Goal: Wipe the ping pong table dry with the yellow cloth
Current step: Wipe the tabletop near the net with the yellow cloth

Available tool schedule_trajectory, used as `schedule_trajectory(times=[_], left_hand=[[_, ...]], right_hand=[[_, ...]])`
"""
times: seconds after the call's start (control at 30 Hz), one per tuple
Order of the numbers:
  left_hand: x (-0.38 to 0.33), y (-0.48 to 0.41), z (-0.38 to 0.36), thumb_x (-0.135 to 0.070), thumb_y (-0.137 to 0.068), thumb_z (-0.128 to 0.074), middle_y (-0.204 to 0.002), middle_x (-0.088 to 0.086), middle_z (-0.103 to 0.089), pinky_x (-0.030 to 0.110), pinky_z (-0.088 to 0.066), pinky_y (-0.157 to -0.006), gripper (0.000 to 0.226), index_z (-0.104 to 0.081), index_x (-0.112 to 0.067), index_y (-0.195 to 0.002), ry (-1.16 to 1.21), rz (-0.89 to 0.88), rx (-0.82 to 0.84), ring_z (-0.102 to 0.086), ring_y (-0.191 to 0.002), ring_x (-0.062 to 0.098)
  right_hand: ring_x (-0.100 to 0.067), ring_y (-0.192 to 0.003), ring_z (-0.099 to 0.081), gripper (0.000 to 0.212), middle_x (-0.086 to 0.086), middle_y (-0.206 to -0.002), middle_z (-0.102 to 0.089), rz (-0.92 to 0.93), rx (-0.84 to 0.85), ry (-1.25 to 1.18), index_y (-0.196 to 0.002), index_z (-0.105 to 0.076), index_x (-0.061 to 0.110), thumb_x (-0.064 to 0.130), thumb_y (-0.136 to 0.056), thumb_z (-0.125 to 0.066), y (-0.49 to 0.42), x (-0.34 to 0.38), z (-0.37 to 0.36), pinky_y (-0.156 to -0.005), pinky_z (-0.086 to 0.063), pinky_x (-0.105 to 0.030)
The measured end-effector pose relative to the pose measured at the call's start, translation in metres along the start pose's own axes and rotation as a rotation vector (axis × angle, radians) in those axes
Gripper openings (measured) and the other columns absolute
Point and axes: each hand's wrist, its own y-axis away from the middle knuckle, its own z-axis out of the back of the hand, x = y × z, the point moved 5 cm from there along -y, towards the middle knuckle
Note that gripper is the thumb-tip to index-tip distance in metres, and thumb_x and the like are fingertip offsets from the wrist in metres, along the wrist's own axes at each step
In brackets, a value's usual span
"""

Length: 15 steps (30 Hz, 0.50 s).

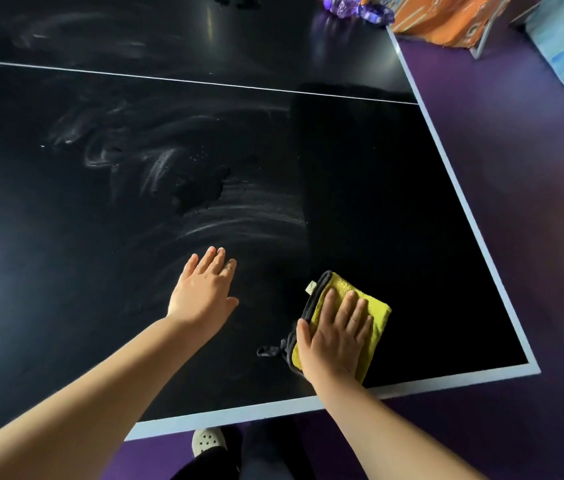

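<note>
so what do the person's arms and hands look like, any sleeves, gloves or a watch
No sleeves show: the left forearm and right forearm are bare to the frame's edge. The left hand and right hand wear no gloves, and neither wrist carries a watch or band. Any ring is too small to tell.

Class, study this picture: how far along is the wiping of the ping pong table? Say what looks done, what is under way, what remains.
Done: the dark strip along the right of the table looks streak-free. In hand: the right hand presses the yellow cloth flat near the corner; the left hand rests on the table. Left: whitish smears mid-table and more beyond the white line.
</note>
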Motion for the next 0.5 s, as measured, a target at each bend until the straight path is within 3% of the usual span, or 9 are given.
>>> schedule_trajectory(times=[0.1,0.2,0.5], left_hand=[[0.012,-0.012,-0.003,-0.044,-0.094,-0.047,-0.159,0.003,0.000,0.039,0.007,-0.117,0.074,-0.008,-0.019,-0.151,-0.016,0.047,0.009,0.009,-0.145,0.019],[0.020,-0.035,-0.003,-0.047,-0.095,-0.043,-0.159,0.004,0.001,0.043,0.006,-0.117,0.074,-0.004,-0.021,-0.151,-0.015,0.102,-0.011,0.011,-0.145,0.022],[0.042,-0.142,0.028,-0.049,-0.094,-0.040,-0.159,0.005,0.002,0.045,0.004,-0.117,0.073,-0.005,-0.019,-0.151,-0.014,0.165,-0.082,0.010,-0.145,0.021]], right_hand=[[-0.045,-0.148,0.003,0.089,-0.025,-0.161,-0.003,-0.059,0.041,0.011,-0.156,-0.010,0.011,0.066,-0.086,-0.009,-0.025,0.025,0.004,-0.118,0.005,-0.058],[-0.045,-0.147,0.015,0.085,-0.026,-0.160,0.012,-0.041,0.035,-0.007,-0.156,0.005,0.012,0.062,-0.095,-0.025,-0.065,0.054,0.014,-0.118,0.009,-0.058],[-0.046,-0.148,0.008,0.087,-0.027,-0.161,0.005,-0.086,-0.037,-0.047,-0.157,0.002,0.010,0.061,-0.094,-0.030,-0.214,0.120,0.046,-0.118,0.004,-0.060]])
